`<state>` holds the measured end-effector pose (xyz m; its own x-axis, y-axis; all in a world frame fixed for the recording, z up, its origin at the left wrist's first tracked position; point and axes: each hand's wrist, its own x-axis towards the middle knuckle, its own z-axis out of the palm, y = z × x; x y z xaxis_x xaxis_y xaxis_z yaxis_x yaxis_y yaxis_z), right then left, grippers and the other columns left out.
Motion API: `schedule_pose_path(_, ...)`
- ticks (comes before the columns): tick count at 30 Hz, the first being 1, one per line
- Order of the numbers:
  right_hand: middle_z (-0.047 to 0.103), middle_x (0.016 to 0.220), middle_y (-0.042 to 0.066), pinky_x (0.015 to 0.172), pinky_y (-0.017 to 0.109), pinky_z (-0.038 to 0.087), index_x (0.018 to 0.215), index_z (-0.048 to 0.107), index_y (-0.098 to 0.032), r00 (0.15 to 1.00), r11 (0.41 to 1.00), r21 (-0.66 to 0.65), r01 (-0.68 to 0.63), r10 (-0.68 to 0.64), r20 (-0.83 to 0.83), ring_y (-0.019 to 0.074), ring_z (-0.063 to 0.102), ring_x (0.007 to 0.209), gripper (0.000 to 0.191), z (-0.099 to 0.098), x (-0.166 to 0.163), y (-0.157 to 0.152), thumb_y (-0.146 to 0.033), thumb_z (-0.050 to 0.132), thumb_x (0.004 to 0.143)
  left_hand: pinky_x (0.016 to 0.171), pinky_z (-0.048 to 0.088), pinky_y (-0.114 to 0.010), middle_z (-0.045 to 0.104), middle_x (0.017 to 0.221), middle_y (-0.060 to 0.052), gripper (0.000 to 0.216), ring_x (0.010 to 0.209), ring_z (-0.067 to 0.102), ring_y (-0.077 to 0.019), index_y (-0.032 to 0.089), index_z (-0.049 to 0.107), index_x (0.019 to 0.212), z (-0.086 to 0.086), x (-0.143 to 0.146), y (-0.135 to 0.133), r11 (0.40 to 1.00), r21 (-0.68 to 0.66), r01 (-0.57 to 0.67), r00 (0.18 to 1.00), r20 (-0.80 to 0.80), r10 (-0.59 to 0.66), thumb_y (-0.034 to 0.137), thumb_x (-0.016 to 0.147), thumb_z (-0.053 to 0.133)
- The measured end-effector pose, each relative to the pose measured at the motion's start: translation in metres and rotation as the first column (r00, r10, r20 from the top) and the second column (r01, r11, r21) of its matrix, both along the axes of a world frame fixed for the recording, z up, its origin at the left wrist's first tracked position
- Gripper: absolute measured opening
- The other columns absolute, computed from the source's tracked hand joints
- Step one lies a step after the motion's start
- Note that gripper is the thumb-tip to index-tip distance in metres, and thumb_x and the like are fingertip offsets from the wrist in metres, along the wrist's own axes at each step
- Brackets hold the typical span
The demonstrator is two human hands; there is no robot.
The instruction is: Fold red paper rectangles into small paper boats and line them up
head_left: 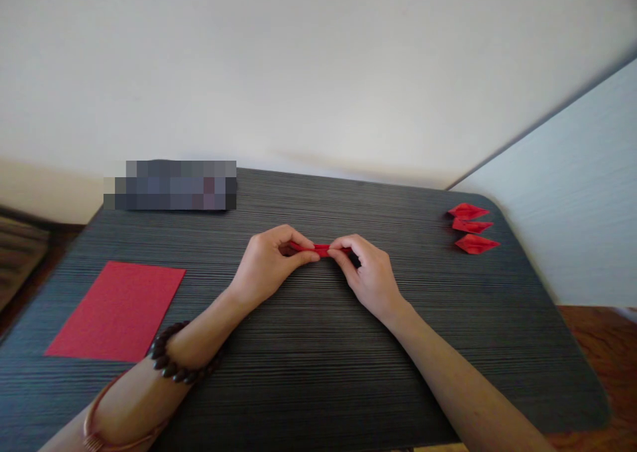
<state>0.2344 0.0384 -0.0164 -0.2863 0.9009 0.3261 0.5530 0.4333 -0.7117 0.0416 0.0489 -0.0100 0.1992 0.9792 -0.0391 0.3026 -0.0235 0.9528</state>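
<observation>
As I inspect remotely, the left hand and right hand both pinch the narrow, folded red paper strip over the dark grained table's middle, so I judge creasing underway, the next move calling for even pressure.

At the dark-grained worktop's far left corner I see a dark object, too pixelated to name. A white wall rises behind the far edge; a pale panel flanks the far right corner, reddish-brown flooring the near right.
</observation>
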Motion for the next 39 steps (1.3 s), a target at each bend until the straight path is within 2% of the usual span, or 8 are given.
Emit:
schedule_pose_path(6, 0.068, 0.083, -0.001, 0.072, 0.025, 0.046, 0.086, 0.062, -0.022, 0.999, 0.997, -0.068, 0.023, -0.026, -0.044, 0.0128, 0.062, 0.075, 0.004, 0.002, -0.002, 0.000, -0.024, 0.059, 0.087, 0.072, 0.052, -0.029, 0.067, 0.077, 0.001, 0.024, 0.074, 0.066, -0.0159, 0.017, 0.057, 0.082, 0.004, 0.000, 0.002, 0.998, -0.067, -0.001, 0.998, 0.070, 0.005, 0.029, 0.070, 0.074)
schedule_pose_path(11, 0.068, 0.084, -0.001, 0.073, 0.025, 0.046, 0.086, 0.062, -0.022, 0.998, 0.998, -0.057, 0.019, -0.022, -0.050, 0.0129, 0.062, 0.076, 0.005, 0.002, -0.002, -0.001, -0.023, 0.058, 0.087, 0.081, 0.052, -0.033, 0.069, 0.079, 0.000, 0.041, 0.077, 0.068, -0.0171, 0.018, 0.053, 0.100, 0.006, 0.000, 0.003, 0.995, -0.095, 0.010, 0.990, 0.140, 0.004, 0.024, 0.067, 0.076)
schedule_pose_path(18, 0.068, 0.087, 0.000, 0.074, 0.026, 0.046, 0.088, 0.062, -0.021, 0.999, 0.999, -0.025, 0.021, -0.021, -0.032, 0.0139, 0.063, 0.079, 0.004, 0.001, 0.012, 0.003, -0.023, 0.058, 0.087, 0.073, 0.053, -0.032, 0.072, 0.079, -0.002, 0.033, 0.075, 0.069, -0.0190, 0.018, 0.062, 0.100, 0.006, -0.006, 0.004, 0.986, -0.141, 0.089, 0.995, -0.024, -0.094, 0.037, 0.074, 0.070)
schedule_pose_path(22, 0.068, 0.087, 0.000, 0.074, 0.026, 0.047, 0.089, 0.061, -0.022, 0.998, 0.998, -0.026, -0.051, 0.051, -0.028, 0.0135, 0.062, 0.079, 0.005, 0.002, 0.012, 0.002, -0.024, 0.058, 0.088, 0.073, 0.051, -0.031, 0.072, 0.083, 0.001, 0.031, 0.076, 0.067, -0.0185, 0.023, 0.067, 0.098, 0.009, -0.006, 0.004, 0.991, -0.084, 0.105, 0.974, -0.193, -0.120, 0.042, 0.073, 0.070)
schedule_pose_path(25, 0.067, 0.085, 0.000, 0.073, 0.026, 0.046, 0.088, 0.062, -0.022, 0.998, 0.997, -0.042, -0.062, 0.061, -0.024, 0.0132, 0.062, 0.077, 0.005, 0.002, 0.009, 0.001, -0.025, 0.058, 0.088, 0.071, 0.049, -0.028, 0.072, 0.086, 0.002, 0.023, 0.076, 0.066, -0.0167, 0.024, 0.068, 0.093, 0.012, -0.005, 0.003, 0.989, -0.069, 0.128, 0.966, -0.219, -0.140, 0.039, 0.076, 0.067)
schedule_pose_path(32, 0.069, 0.082, -0.002, 0.069, 0.028, 0.046, 0.092, 0.058, -0.024, 0.993, 0.978, -0.208, -0.032, 0.007, -0.118, 0.0138, 0.062, 0.072, 0.008, 0.002, 0.007, 0.003, -0.026, 0.062, 0.085, 0.067, 0.044, -0.026, 0.070, 0.083, 0.004, 0.017, 0.073, 0.062, -0.0143, 0.024, 0.068, 0.089, 0.018, -0.008, 0.004, 0.982, -0.015, 0.191, 0.929, -0.320, -0.185, 0.037, 0.082, 0.060)
schedule_pose_path(35, 0.069, 0.080, -0.002, 0.073, 0.031, 0.043, 0.092, 0.059, -0.025, 0.999, 0.979, -0.203, -0.031, 0.028, -0.017, 0.0151, 0.059, 0.073, 0.009, 0.007, 0.008, 0.004, -0.024, 0.062, 0.084, 0.068, 0.044, -0.027, 0.069, 0.083, 0.003, 0.018, 0.072, 0.059, -0.0146, 0.025, 0.069, 0.091, 0.016, -0.009, 0.005, 0.969, 0.065, 0.239, 0.894, -0.404, -0.193, 0.035, 0.086, 0.055)
schedule_pose_path(39, 0.069, 0.083, -0.003, 0.078, 0.033, 0.038, 0.083, 0.064, -0.024, 0.990, 0.984, -0.175, -0.024, 0.048, 0.134, 0.0159, 0.055, 0.079, 0.005, 0.013, 0.007, 0.004, -0.021, 0.061, 0.084, 0.084, 0.042, -0.032, 0.066, 0.088, -0.001, 0.016, 0.089, 0.054, -0.0187, 0.024, 0.070, 0.089, 0.010, -0.009, 0.006, 0.919, 0.235, 0.317, 0.849, -0.501, -0.165, 0.029, 0.086, 0.056)
